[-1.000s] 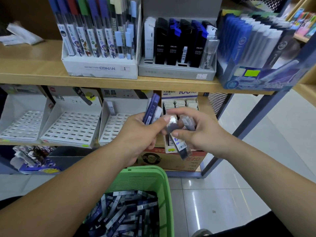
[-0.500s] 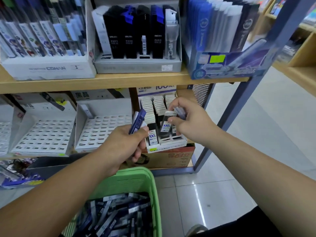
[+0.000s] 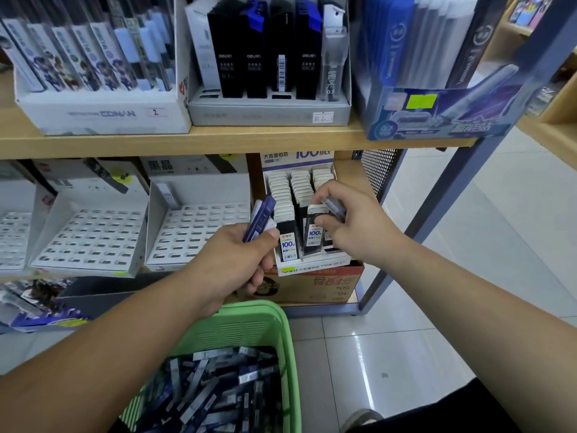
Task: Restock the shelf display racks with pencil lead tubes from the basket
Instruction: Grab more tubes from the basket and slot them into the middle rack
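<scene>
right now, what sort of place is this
Most likely a stationery shop: wooden shelves hold display boxes of pencil leads with price stickers, mostly empty white racks sit below, and a green basket of lead tubes stands on the tiled floor.

"CONAN" is printed on the front of the white display box (image 3: 103, 115) on the upper shelf, and a sticker (image 3: 155, 112) beside it is marked "2". "deli" is read on the black tubes (image 3: 253, 57) in the grey tray (image 3: 268, 115), whose price tag (image 3: 323, 117) is marked "2". "0.7" is shown on the blue box (image 3: 437, 120). "黑晶" is printed on a white rack header (image 3: 187, 165). "大容量铅芯" and "100" are seen on the header card (image 3: 296, 155) of the filled display rack (image 3: 312, 265), and "100" is repeated on the labels of its front lead tubes (image 3: 288, 242).
</scene>
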Action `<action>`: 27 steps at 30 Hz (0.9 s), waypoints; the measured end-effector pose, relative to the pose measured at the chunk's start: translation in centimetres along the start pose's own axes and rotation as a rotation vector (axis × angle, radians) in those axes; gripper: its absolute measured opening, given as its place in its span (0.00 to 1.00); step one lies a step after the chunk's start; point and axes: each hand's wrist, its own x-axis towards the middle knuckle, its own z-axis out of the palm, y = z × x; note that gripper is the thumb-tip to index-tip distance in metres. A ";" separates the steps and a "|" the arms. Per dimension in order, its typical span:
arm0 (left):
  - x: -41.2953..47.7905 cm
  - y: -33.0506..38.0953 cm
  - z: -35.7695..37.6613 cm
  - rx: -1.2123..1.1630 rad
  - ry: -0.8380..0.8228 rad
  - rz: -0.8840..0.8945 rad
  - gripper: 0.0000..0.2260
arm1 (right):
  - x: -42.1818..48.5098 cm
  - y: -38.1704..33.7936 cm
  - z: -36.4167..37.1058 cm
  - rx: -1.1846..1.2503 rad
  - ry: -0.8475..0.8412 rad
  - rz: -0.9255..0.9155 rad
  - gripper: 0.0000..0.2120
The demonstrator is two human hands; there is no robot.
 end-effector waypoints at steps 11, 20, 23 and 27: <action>-0.5 -0.1 -0.2 0.023 -0.044 -0.052 0.18 | 0.4 0.9 1.2 -0.283 0.087 -0.097 0.14; -1.0 0.6 0.2 0.007 -0.085 0.014 0.09 | -0.4 -2.7 -0.7 0.931 -0.147 0.410 0.09; -1.2 0.7 0.9 0.008 -0.072 0.042 0.10 | -0.8 -3.5 -0.5 0.996 -0.200 0.417 0.12; -1.4 0.7 1.6 -0.066 -0.100 0.049 0.12 | -0.9 -4.0 0.1 0.958 -0.209 0.429 0.14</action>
